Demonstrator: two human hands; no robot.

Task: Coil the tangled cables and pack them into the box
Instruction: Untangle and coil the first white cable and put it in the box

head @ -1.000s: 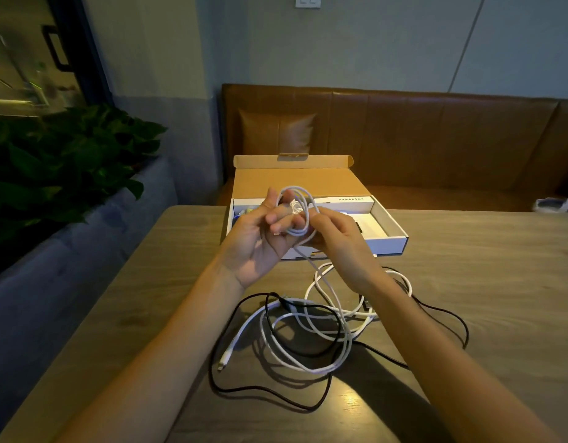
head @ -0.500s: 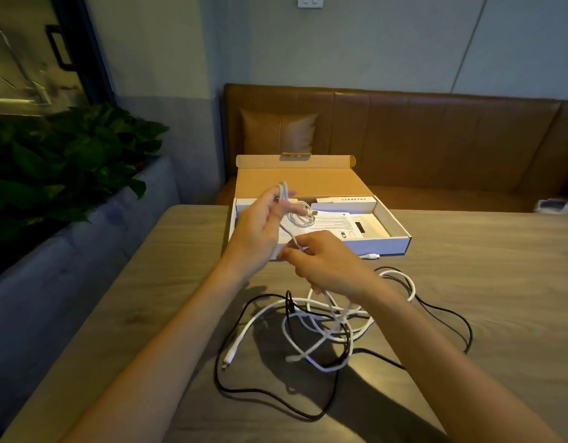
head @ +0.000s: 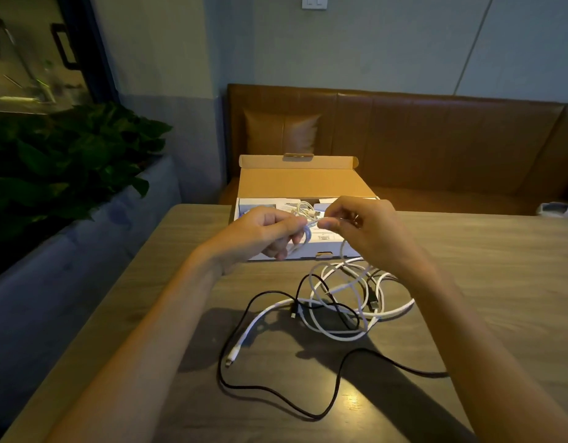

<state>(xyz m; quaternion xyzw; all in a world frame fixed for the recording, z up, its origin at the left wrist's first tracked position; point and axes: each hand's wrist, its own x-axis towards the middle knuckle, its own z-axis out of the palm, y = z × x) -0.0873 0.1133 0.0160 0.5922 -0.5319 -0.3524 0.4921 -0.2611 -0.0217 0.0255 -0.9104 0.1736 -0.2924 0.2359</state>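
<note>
Here, I see the left hand [head: 263, 233] and right hand [head: 362, 231] each pinching one white cable [head: 311, 222] before the open box [head: 303, 183] at 12 o'clock, its slack joining the tangled cables [head: 349, 302] on the table [head: 499, 266] at 6 o'clock.

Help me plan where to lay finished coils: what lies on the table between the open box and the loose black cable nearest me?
In the head view, between the box and the black cable lies a tangle of white cable loops, threaded with more black cable.

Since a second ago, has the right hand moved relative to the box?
Yes. The right hand has shifted right along the open box's front wall, away from the left hand, stretching the white cable between them.
</note>
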